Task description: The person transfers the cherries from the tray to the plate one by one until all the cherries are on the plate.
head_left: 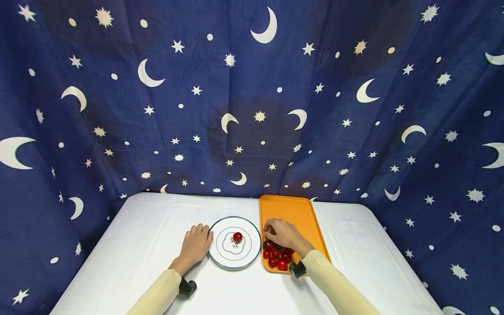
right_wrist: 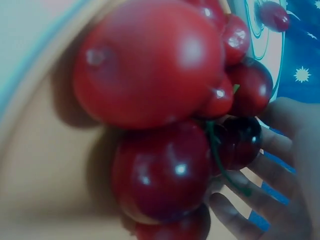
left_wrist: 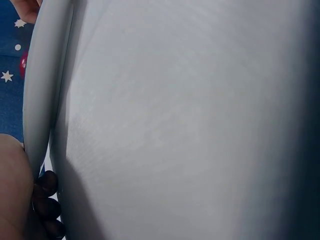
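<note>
A white plate (head_left: 215,253) with a dark green rim lies on the table, and one red cherry (head_left: 237,237) sits near its middle. My left hand (head_left: 195,242) is at the plate's left edge; in the left wrist view its thumb (left_wrist: 12,185) lies along the rim and its curled fingertips (left_wrist: 47,207) are at the outer side. My right hand (head_left: 285,234) reaches down over the orange tray (head_left: 295,210), beside several cherries (head_left: 282,264). In the right wrist view its spread fingers (right_wrist: 265,195) are close behind a dark cherry (right_wrist: 247,142), their tips partly hidden.
The cherries are gathered in the tray's near left part; one shows a green stem (right_wrist: 222,162). Plate and tray stand side by side on a white tablecloth (head_left: 236,293). A dark blue curtain (head_left: 252,96) with moons and stars hangs behind.
</note>
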A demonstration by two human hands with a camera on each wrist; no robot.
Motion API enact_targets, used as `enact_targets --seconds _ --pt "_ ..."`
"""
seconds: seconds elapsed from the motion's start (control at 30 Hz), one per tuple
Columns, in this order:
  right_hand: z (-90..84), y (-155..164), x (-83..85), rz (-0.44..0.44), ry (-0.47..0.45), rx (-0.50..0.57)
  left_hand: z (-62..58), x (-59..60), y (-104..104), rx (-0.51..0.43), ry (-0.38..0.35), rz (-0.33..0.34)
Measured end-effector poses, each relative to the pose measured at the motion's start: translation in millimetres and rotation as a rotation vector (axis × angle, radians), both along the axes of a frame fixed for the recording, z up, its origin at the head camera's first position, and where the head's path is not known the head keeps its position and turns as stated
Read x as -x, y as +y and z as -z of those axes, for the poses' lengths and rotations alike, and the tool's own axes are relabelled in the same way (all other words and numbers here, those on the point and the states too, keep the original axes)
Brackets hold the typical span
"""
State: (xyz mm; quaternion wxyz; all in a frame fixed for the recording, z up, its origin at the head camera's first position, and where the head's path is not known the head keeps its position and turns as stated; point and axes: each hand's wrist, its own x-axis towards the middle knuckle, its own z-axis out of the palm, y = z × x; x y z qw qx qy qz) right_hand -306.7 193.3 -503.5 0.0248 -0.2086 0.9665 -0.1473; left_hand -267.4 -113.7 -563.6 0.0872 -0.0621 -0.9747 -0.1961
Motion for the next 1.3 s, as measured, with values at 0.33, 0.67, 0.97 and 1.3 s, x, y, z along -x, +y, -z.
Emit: enact_targets --seconds 0.33,0.67,0.97,1.3 --pt "2.4 0 2.0 0.058 0.025 -0.001 2.8 1.7 0 0.008 0.006 -0.004" --pt "5.8 4 9.2 0.254 0.11 -0.027 2.6 2.7 -2 0.001 0.012 -0.004" --pt "8.3 9 7.6 0.284 0.055 -0.061 -0.5 -1.8 1 0.0 0.011 -0.007" --pt "4.9 16 8.8 0.317 0.026 -0.083 1.2 1.5 0 -0.004 0.011 -0.002"
